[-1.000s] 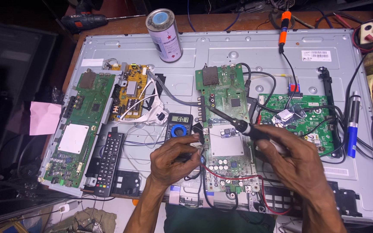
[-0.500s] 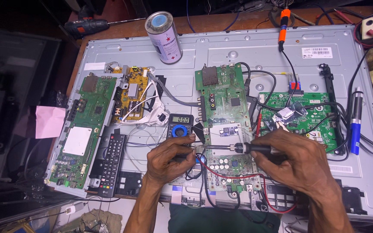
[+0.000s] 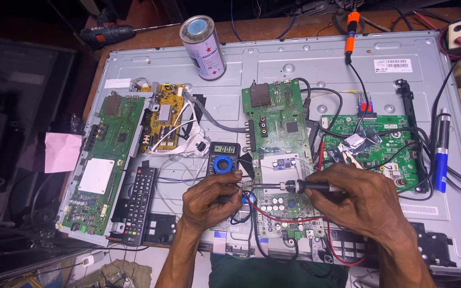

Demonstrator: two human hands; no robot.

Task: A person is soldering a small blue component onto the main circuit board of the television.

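Grey metal back panel (image 3: 230, 74) of a flat screen fills the wooden bench, seen from the head camera. On it lie several circuit boards: a long green one (image 3: 102, 165) at the left, a yellow one (image 3: 164, 117) beside it, a green main board (image 3: 278, 114) in the middle and another green board (image 3: 374, 144) to the right. A black remote (image 3: 140, 200) lies near the left board, a spray can (image 3: 203, 47) stands at the top, and a blue pen-like tool (image 3: 442, 154) lies at the far right.

The right hand (image 3: 358, 200) is closed around a soldering iron (image 3: 289, 186), held level with its tip pointing left. The tip meets wires pinched in the fingers of the left hand (image 3: 212, 200), just below a multimeter (image 3: 224, 159) and at the left edge of a small board (image 3: 284, 205).
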